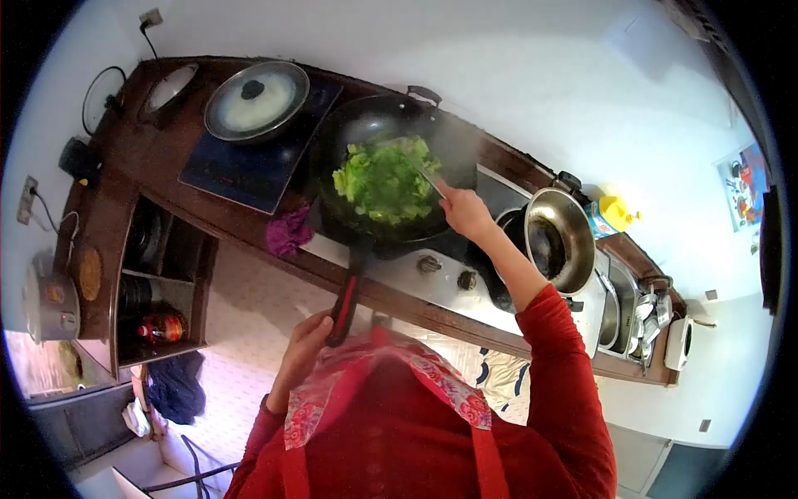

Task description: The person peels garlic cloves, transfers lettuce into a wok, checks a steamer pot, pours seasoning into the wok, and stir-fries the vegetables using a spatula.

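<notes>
A large black wok (370,121) sits on the stove with chopped leafy greens (386,183) in it, and some steam rises. My right hand (467,212) is closed around the handle of a spatula (429,176); the spatula's lower end is hidden among the greens. The wok's long black and red handle (346,303) points toward my body. My left hand (306,348) is at the end of that handle, its fingers against it and partly hidden behind it.
A lidded pan (256,101) stands on an induction plate (241,170) at left. A purple cloth (288,231) lies near the counter's front edge. To the right are a steel pan (573,241), a yellow-capped container (611,214) and a sink (617,303).
</notes>
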The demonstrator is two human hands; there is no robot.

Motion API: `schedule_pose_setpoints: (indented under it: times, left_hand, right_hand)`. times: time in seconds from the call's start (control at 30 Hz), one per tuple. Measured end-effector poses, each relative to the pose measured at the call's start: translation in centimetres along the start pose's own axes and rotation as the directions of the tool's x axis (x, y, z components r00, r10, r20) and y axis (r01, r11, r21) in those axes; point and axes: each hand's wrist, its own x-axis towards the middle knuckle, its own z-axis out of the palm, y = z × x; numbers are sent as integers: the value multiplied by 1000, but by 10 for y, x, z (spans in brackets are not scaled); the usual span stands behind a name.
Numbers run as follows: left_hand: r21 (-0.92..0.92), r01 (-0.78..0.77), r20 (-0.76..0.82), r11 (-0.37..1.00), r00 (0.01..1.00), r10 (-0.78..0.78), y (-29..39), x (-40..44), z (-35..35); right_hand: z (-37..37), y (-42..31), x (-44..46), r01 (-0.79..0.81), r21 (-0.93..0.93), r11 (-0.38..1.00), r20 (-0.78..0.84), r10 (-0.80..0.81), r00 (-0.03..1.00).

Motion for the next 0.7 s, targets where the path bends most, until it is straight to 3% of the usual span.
schedule_pose_setpoints:
  times: [0.1, 0.13, 0.27, 0.37, 0.4, 0.53, 0.7]
  left_hand:
    - [13, -18, -8, 1000, 1000, 18, 5, 1, -4]
    - [14, -18, -5, 1000, 1000, 18, 5, 0, -4]
    - [-2, -4, -39, 1000, 999, 4, 3, -3, -1]
    - [49, -15, -14, 999, 1000, 16, 8, -1, -4]
    - [56, -24, -26, 998, 999, 25, 16, -2, 1]
    - [-6, -12, -30, 1000, 999, 12, 13, 1, -2]
    - [7, -2, 42, 1000, 999, 2, 6, 10, -13]
  right_hand:
    - [-35, -8, -23, 166, 69, 984, 13, -168, 986]
    - [-21, 10, -17, 293, 127, 948, -100, -281, 954]
    - [-36, -17, 3, -15, 412, 911, 248, -96, 964]
    - [-44, 3, 17, 37, 406, 913, 320, -180, 930]
    - [-55, 14, 19, 159, 257, 953, 284, -232, 930]
    - [-78, 21, 7, 221, -58, 973, 211, -205, 956]
    - [-76, 15, -11, 271, -103, 957, 150, -255, 955]
